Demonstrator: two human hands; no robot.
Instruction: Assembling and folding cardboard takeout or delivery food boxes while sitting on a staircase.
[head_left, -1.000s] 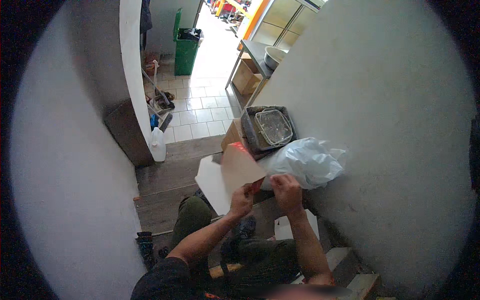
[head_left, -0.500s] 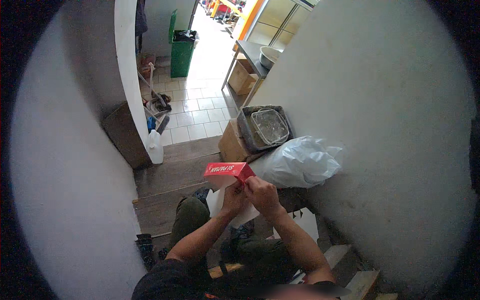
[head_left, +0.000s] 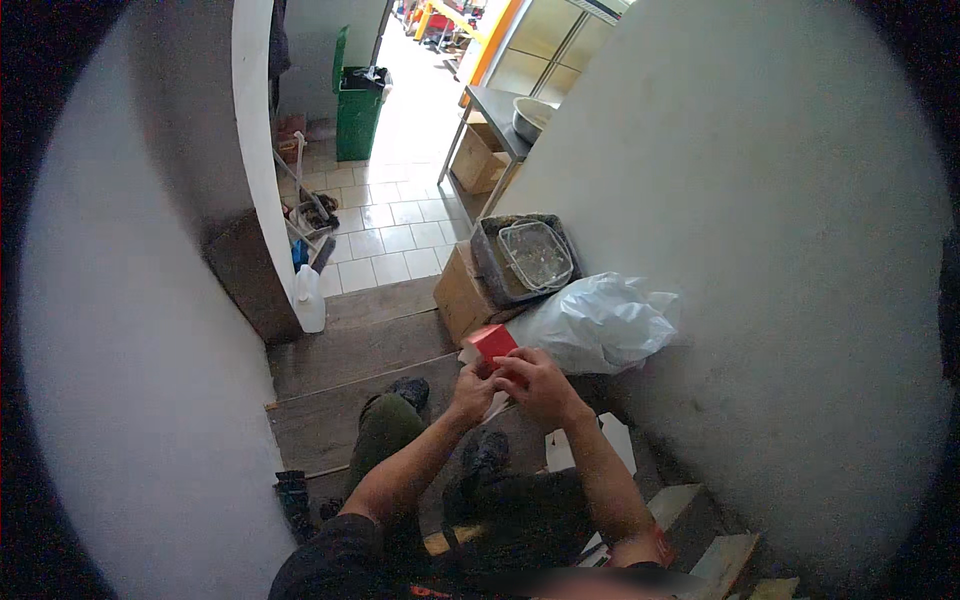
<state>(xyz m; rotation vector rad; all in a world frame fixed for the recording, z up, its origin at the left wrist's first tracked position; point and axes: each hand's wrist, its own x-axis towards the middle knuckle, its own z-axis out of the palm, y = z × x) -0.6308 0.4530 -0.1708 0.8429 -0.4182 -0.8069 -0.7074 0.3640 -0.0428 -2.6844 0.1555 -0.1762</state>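
Note:
A red and white folding cardboard box [head_left: 492, 342] is held up in front of my knees, its red side showing and a white flap at its left. My left hand [head_left: 472, 392] grips the box from below and the left, fingers closed around it. On the right side, my right hand [head_left: 540, 387] has its fingers bent and pressed against the red cardboard, the fingertips close to my left hand. Part of the box's lower side is hidden behind both hands. Beside my right forearm lies a flat white cardboard piece [head_left: 617, 442].
A filled white plastic bag [head_left: 600, 325] leans by the right wall, next to a brown carton [head_left: 464, 297] bearing a dirty plastic tub [head_left: 490, 262]. Wooden steps [head_left: 340, 355] lead down to a tiled floor. A white jug [head_left: 310, 300] and a green bin [head_left: 357, 120] stand farther off.
The box has turned so its long printed side no longer faces up and it looks more compact. My hands have shifted slightly right with it.

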